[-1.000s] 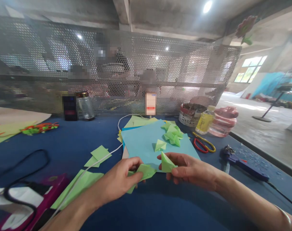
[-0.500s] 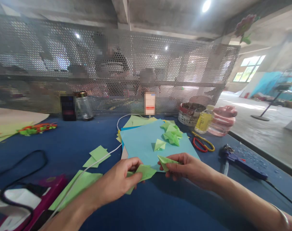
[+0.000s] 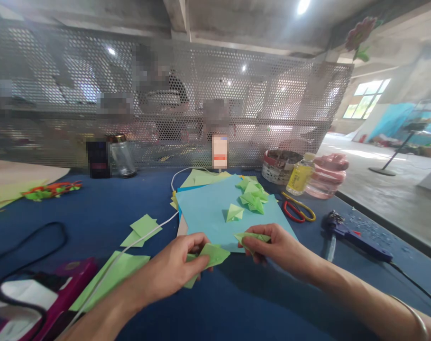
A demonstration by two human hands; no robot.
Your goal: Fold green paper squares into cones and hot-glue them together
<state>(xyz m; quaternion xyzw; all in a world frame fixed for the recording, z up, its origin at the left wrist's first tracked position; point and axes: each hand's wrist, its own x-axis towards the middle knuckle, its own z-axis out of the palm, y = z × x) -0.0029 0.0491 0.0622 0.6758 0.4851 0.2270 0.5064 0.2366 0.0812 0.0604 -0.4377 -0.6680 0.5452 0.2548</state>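
Observation:
My left hand [image 3: 187, 260] pinches green paper [image 3: 217, 255] between thumb and fingers, and more green paper shows beneath it. In my right hand [image 3: 268, 244] is a small folded green paper piece [image 3: 252, 236], gripped by thumb and fingers. The hands are apart, over the near edge of a light blue paper sheet [image 3: 204, 208]. On that sheet rest one folded green piece [image 3: 234, 212] and a cluster of several folded green pieces [image 3: 252, 195]. Green paper squares [image 3: 143, 229] lie left of the sheet, with a larger green sheet [image 3: 112, 272] nearer my left forearm.
A white cable [image 3: 140, 239] crosses the blue tabletop [image 3: 94, 208]. Scissors [image 3: 297, 208], a glue gun [image 3: 359, 241], a yellow-labelled bottle [image 3: 299, 175], a pink jug [image 3: 327, 175] and a round container [image 3: 279, 168] stand or lie right. A phone [image 3: 220, 151] leans against a perforated metal screen [image 3: 254, 99].
My right hand has shifted slightly right and up, and its folded piece now looks narrower and flatter. My left hand has barely moved and still pinches its green paper.

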